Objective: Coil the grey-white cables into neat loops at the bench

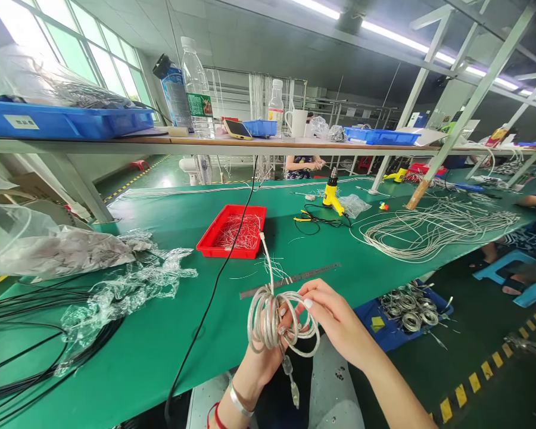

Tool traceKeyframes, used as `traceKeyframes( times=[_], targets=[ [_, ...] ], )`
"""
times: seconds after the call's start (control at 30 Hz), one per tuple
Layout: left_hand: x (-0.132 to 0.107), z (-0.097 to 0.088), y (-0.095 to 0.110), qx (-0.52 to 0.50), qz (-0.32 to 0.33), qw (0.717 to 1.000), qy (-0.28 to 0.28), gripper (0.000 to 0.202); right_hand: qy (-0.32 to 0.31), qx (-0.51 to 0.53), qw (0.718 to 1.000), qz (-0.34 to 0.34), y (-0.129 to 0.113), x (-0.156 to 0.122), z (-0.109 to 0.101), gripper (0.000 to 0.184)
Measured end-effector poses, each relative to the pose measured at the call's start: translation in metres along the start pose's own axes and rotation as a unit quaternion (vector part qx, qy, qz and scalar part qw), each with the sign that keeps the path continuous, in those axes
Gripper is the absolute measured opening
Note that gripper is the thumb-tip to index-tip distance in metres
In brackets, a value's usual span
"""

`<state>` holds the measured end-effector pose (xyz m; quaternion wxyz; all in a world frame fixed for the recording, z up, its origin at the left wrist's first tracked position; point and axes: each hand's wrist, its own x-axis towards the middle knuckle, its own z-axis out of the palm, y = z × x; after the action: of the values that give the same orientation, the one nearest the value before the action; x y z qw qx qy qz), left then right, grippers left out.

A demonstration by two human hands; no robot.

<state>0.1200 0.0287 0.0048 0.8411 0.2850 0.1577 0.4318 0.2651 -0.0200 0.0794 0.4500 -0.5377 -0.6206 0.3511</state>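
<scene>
My left hand [268,351] is closed around a coil of translucent grey cable [268,319], held just off the near edge of the green table [161,333]. One cable end rises from the coil toward the red tray [232,231]; a plug end [293,390] dangles below. My right hand [335,319] pinches the right side of the same coil with its fingertips. A metal ruler [290,280] lies on the table just beyond my hands.
The red tray holds thin wire pieces. A black cord [214,286] runs across the table. Crumpled plastic wrap [129,286] and black cables lie left. Loose grey cable [433,229], a yellow heat gun [331,193], a blue bin of finished coils [406,310]. Another person's legs at right.
</scene>
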Motion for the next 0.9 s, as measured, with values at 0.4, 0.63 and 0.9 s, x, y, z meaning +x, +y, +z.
traceKeyframes(
  times=[0.4, 0.63, 0.9],
  targets=[
    [-0.008, 0.021, 0.014, 0.157, 0.038, 0.987, -0.023, 0.02, 0.056, -0.218, 0.974, -0.032, -0.007, -0.001, 0.0, 0.02],
    [-0.007, 0.017, 0.012, 0.173, 0.025, 0.984, 0.041, 0.016, 0.018, -0.284, 0.957, -0.061, -0.008, -0.005, 0.003, 0.033],
    [-0.006, 0.007, 0.004, 0.064, 0.044, 0.997, 0.017, 0.024, -0.002, 0.076, 0.997, 0.024, 0.0, 0.001, 0.008, 0.039]
  ],
)
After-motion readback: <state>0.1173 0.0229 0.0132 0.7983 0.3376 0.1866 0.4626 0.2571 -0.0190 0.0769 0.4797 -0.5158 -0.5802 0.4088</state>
